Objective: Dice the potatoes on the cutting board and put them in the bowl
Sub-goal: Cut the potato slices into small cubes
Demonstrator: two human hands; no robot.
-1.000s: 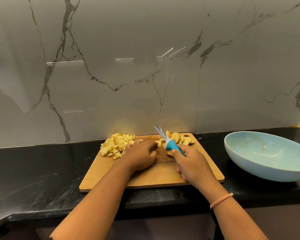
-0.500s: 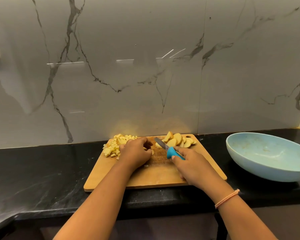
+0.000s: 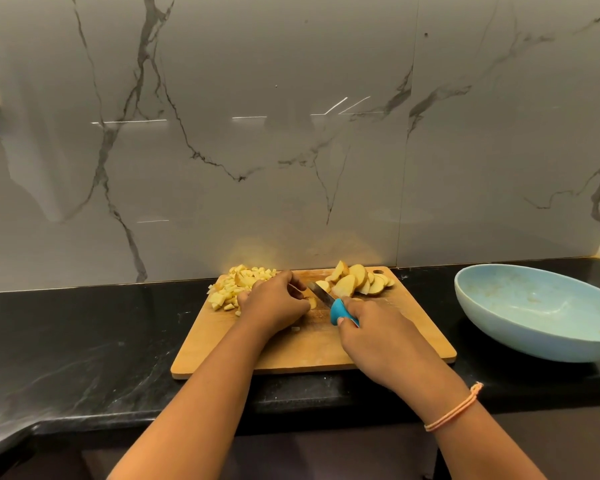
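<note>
Now | left hand (image 3: 274, 304) curled, pinning potato piece (image 3: 312, 302) | right hand (image 3: 378, 336) gripping knife (image 3: 329, 303)

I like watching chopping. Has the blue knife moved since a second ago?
Yes. The blue knife came down: its tip was up by the cutting board's far edge, and now the blade lies nearer the board's middle.
</note>
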